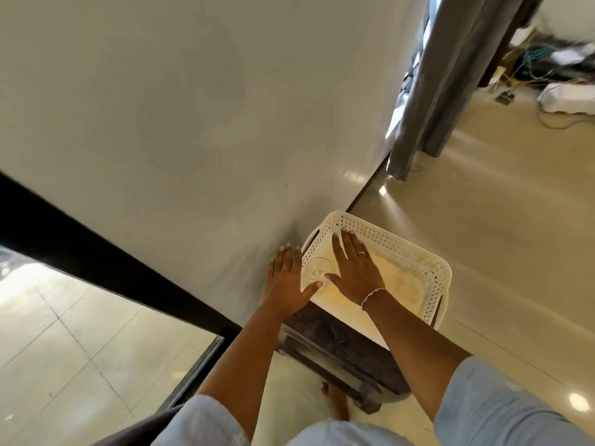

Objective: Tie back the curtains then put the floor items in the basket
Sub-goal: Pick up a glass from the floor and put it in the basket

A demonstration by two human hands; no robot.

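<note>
The white perforated plastic basket point(402, 249) is parked on a dark wooden desk point(338, 346) by the wall point(193, 123); the left hand point(288, 281) and right hand point(354, 268) are spread flat over it, nothing gripped.

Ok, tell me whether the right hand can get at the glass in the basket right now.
Probably yes. The right hand hovers open over the basket, thumb beside the glass, and nothing covers it. The left hand sits at the glass's other side, not in the way.
</note>
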